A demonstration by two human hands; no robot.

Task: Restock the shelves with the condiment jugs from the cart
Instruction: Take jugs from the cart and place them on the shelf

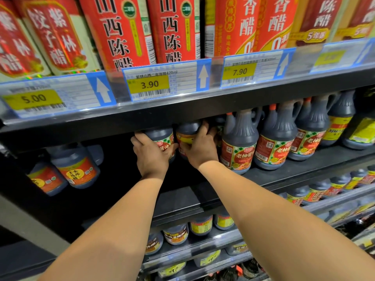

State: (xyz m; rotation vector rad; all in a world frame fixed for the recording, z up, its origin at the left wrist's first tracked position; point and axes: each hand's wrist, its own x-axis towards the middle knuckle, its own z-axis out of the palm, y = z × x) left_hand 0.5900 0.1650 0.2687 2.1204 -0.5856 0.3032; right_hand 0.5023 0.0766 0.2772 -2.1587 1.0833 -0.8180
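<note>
Both arms reach into the middle shelf [304,169]. My left hand [151,157] grips a dark condiment jug with a red and green label [162,136], its top hidden under the shelf above. Right beside it, my right hand [199,151] wraps around a second dark jug with an orange and yellow label [187,133]. The two jugs touch side by side. To their right stands a row of the same dark jugs with orange caps [239,142].
The upper shelf holds red-labelled vinegar bottles [119,31] behind price tags [150,84]. Two dark jugs with orange labels [75,169] stand at the left of the middle shelf, with a dark gap between them and my hands. Lower shelves carry more small jugs [176,234].
</note>
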